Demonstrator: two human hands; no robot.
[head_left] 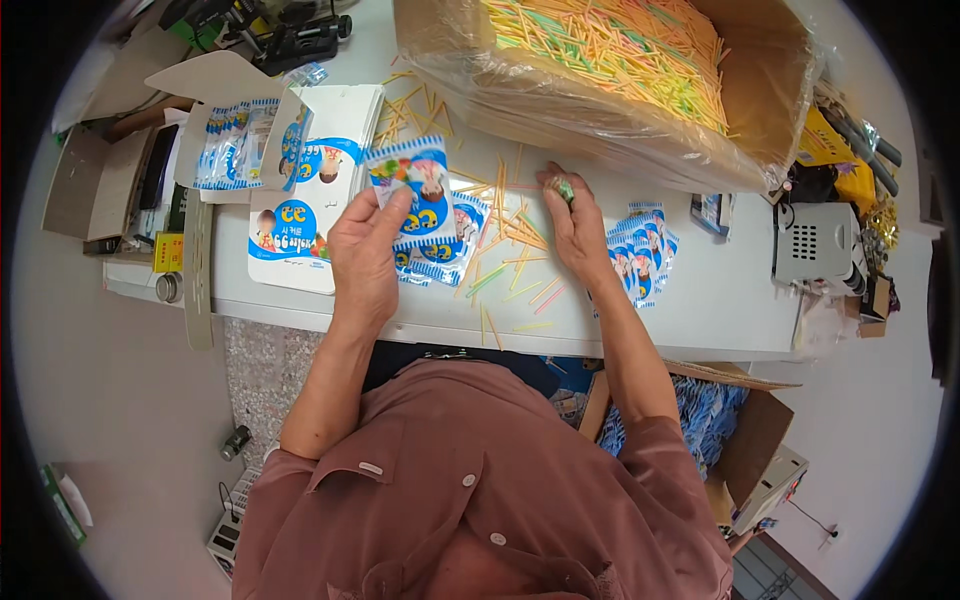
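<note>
Left hand [366,248]: thumb and fingers pinching blue-and-white packet [428,196] by lower left edge, over other packets [468,228]. Right hand [579,228]: fingers curled round small greenish item [565,189], possibly bundled sticks, near loose sticks [524,236]. Good handling: light pinch, packet flat, greenish item uncrushed.

A tilted blue-white packet [432,215] and small greenish item [566,189] are held apart.

At the counter's [725,315] left end, a small yellow box [168,251] is near a round silvery object [168,288]. A perforated grey casing [815,245] stands toward the right.
</note>
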